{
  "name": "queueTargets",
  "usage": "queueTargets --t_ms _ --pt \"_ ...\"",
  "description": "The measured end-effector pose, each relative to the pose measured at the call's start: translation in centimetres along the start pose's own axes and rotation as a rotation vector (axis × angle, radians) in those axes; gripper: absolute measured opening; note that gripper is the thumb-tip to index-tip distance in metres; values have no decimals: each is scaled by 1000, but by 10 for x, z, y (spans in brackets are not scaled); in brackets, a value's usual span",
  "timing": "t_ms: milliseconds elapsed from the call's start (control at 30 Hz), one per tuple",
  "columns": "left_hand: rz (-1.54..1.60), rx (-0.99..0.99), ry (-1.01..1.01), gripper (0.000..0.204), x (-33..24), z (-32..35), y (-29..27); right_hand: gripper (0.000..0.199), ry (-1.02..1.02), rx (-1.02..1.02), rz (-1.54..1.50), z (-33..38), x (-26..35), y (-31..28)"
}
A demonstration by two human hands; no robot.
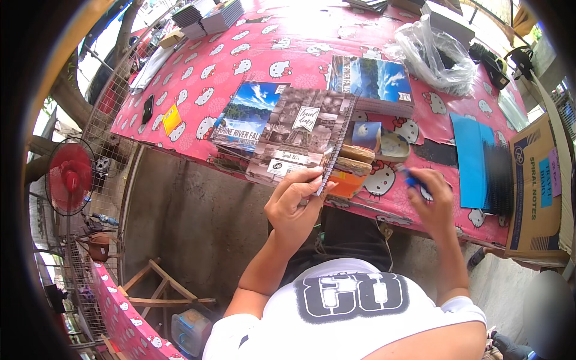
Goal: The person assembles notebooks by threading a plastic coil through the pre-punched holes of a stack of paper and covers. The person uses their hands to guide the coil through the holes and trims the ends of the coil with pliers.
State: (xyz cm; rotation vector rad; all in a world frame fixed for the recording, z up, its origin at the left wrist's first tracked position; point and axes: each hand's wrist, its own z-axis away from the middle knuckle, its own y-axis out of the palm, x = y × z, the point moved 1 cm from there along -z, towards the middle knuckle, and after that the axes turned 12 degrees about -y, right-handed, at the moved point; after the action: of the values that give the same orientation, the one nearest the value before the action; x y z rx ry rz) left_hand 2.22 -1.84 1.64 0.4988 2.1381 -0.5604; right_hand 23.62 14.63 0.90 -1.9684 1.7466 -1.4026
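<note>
A spiral notebook (294, 135) with a brown photo-collage cover is tilted over the table's near edge. My left hand (294, 204) pinches its lower corner by the wire coil, thumb and fingers closed. To the right, my right hand (435, 195) is curled around a small blue-handled tool (410, 179), whose tip is blurred. The tool is apart from the notebook. Behind the notebook lie blue landscape-covered notebooks (243, 111) on the left and a thick stack of similar notebooks (378, 84) on the right. Wooden blocks (355, 157) and an orange piece (349, 184) sit just beside the coil.
A pink patterned cloth covers the table (198, 66). On the right are a blue sheet (470, 159), black coils (499, 174) and a cardboard box (534, 210). A clear plastic bag (414, 51) lies farther back. A phone (148, 109) and yellow pad (172, 120) lie left, near a red fan (71, 179).
</note>
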Motion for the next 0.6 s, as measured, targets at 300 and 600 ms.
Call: queueTargets --t_ms 300,600 --pt "-90 -21 85 27 3 0 0 46 -208 123 -293 -31 72 39" --pt "-88 -11 132 32 1 -4 -1 38 -228 36 -223 -35 74 40"
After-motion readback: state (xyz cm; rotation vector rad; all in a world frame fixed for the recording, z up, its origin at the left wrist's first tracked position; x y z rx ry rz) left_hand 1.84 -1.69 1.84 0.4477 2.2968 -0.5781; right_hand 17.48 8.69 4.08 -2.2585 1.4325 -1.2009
